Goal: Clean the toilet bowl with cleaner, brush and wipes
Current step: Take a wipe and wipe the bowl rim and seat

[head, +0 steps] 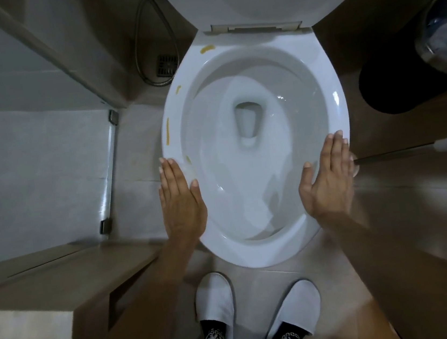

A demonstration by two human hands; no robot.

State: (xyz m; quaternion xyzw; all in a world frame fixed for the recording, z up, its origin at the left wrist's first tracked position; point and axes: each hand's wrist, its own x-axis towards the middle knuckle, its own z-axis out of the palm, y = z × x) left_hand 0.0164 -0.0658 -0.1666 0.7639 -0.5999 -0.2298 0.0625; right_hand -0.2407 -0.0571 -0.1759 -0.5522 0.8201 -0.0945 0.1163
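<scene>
A white toilet bowl (pixel 328 72) fills the middle of the view, with its seat and lid (pixel 241 3) raised at the top. Several yellow-brown smears (pixel 167 132) mark the left side of the rim. Water sits in the bottom of the bowl. My left hand (pixel 181 200) is flat with straight fingers over the left edge of the rim. My right hand (pixel 327 176) is flat the same way over the right edge. Neither hand holds anything. No cleaner, brush or wipes are in view.
A black waste bin (pixel 392 86) with a clear liner stands at the right. A spray hose (pixel 143 52) and floor drain (pixel 167 65) lie left of the toilet, beside a glass shower partition (pixel 109 166). My feet in white slippers (pixel 214 302) stand on the tiled floor before the bowl.
</scene>
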